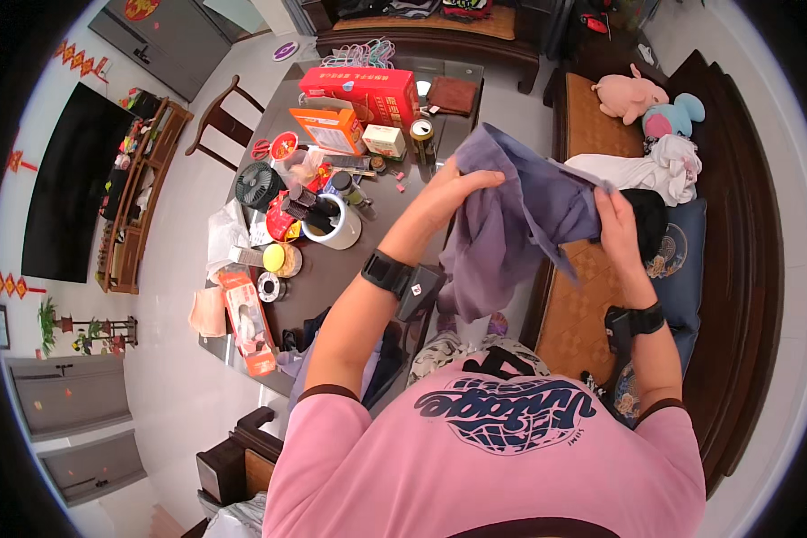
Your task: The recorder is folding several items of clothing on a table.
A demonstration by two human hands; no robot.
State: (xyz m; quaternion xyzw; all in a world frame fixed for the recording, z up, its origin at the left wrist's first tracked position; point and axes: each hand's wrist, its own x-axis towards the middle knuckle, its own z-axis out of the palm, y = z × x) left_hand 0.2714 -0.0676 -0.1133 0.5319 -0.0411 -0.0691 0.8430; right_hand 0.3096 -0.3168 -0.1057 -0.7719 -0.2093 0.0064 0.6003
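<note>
A purple-grey cloth garment (497, 235) hangs between my two hands, in front of my body and over the gap between the table and the wooden sofa. My left hand (467, 181) grips its upper edge, with the thumb lying on top of the fabric. On the other side, my right hand (617, 218) pinches the garment's far corner. The cloth is stretched between the hands at the top and drops in loose folds below. Its exact kind cannot be told. Each wrist wears a black strap with a small dark device.
The dark table (383, 262) holds a red box (363, 94), a drinks can (422, 140), a white container (333, 225) with hairbrushes, a small fan (258, 185) and folded clothes. Plush toys (629, 97), a white cloth (672, 171) and blue cushions (682, 262) lie on the wooden sofa (575, 323).
</note>
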